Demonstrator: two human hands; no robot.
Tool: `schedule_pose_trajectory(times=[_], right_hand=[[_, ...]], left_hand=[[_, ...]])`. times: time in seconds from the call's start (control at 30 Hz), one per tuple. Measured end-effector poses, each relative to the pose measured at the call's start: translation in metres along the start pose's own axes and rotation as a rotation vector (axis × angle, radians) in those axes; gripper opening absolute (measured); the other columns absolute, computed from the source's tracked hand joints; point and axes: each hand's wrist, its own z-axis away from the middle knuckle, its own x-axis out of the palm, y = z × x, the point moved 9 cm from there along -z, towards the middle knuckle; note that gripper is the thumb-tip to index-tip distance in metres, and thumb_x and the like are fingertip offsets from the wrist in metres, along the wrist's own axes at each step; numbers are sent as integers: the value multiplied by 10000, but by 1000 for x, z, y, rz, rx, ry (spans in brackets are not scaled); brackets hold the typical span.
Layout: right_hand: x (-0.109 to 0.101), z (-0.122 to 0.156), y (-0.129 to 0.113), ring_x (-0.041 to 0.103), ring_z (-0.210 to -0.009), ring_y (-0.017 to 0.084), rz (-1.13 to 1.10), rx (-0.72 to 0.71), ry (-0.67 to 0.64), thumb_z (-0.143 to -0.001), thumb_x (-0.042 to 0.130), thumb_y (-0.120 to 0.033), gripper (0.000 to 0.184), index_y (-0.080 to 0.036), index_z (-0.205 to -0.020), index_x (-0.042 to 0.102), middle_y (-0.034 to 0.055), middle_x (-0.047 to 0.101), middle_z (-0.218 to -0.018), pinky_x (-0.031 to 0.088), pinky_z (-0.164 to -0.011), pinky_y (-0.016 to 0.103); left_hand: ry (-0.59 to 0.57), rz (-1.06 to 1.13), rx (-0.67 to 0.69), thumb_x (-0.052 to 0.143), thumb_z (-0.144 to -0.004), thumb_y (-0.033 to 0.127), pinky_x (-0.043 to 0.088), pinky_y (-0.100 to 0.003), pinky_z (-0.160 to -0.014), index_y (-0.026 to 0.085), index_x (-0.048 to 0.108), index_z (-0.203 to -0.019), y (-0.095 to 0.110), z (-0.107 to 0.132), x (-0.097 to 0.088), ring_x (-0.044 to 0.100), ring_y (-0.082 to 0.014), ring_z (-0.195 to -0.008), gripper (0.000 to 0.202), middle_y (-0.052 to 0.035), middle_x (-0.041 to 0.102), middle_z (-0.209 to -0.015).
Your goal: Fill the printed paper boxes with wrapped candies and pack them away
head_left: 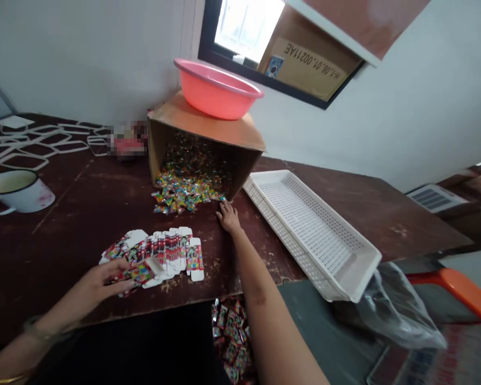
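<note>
My left hand [100,280] grips a small colourful printed carton [140,271] near the table's front edge. Right beside it a row of several flat printed cartons [164,254] lies fanned out on the dark brown table [64,230]. My right hand [227,216] reaches forward, fingers spread on the table, touching the edge of a heap of wrapped candies [184,190]. The candies spill from a cardboard box [208,133] lying on its side. A pink plastic basin [216,88] sits on top of that box.
A white perforated tray [308,230] lies slanted at the right, overhanging the table's edge. A white mug [18,190] stands at far left, white paper outlines [36,141] behind it. More printed cartons [228,337] are piled below the table. A clear plastic bag [396,310] and orange bar [460,286] are at lower right.
</note>
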Motion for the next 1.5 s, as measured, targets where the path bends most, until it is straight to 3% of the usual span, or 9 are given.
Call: schedule_pose_trajectory(times=[0.13,0.37,0.5,0.77,1.0,1.17,1.33,1.43,1.5], right_hand=[[7,48,-14,360,-1304,305,32,16,-5,-952,451,-352,503,-111,-1393,451,189,423,-1452,265,-1074,490],[-1,240,-47,459,-1142,332,-94,6,86,-821,630,-495,647,-168,-1363,493,186,506,-1288,380,-984,524],[-9,292,-53,508,-1131,300,-303,42,74,-891,542,-325,348,-233,-1216,625,151,543,-1264,428,-965,502],[-44,267,-127,649,-859,194,-973,162,-76,-845,639,-330,274,-245,-1100,584,44,679,-945,514,-812,331],[-48,239,-162,575,-895,185,-847,-37,-190,-864,627,-337,139,-206,-837,664,43,653,-891,436,-896,343],[-25,257,-167,542,-1018,186,-1134,81,-121,-889,577,-378,209,-235,-981,699,64,556,-1161,446,-902,332],[39,280,-165,475,-563,67,-1774,550,-361,-698,761,-364,358,-223,-1002,634,-17,577,-810,447,-559,204],[44,279,-172,463,-515,59,-1760,551,-528,-670,760,-314,266,-182,-873,650,-21,592,-730,440,-528,199],[27,269,-170,519,-575,85,-1552,402,-471,-719,710,-282,168,-173,-843,682,8,626,-777,475,-575,226]], left_hand=[[-122,329,-95,793,-672,384,555,-377,-753,197,595,-1179,-12,-4,48,701,-256,-812,576,-77,743,-922],[-339,269,-245,752,-726,305,566,-332,-689,183,617,-1115,-59,14,71,696,-245,-869,430,-122,712,-1090],[-408,277,-237,734,-721,240,563,-319,-653,185,583,-1123,-62,20,96,677,-226,-838,433,-97,709,-984],[-483,241,-188,707,-762,323,556,-313,-622,206,578,-1158,-62,36,142,643,-201,-793,433,-72,671,-952],[-502,172,-50,720,-768,319,559,-301,-618,188,576,-1180,-48,42,134,639,-191,-779,455,-71,674,-940],[-388,274,-167,463,-877,605,501,-236,-465,145,638,-1018,-54,39,128,639,-182,-665,512,-70,671,-788],[-347,298,-279,485,-858,566,509,-260,-482,131,658,-943,-60,34,125,648,-197,-664,476,-86,693,-789],[-397,191,-215,599,-791,433,544,-300,-596,160,661,-1026,-55,28,123,642,-220,-800,366,-72,701,-890],[-407,79,-139,642,-753,344,535,-288,-637,181,675,-1021,-49,24,122,616,-213,-846,316,-43,687,-894]])
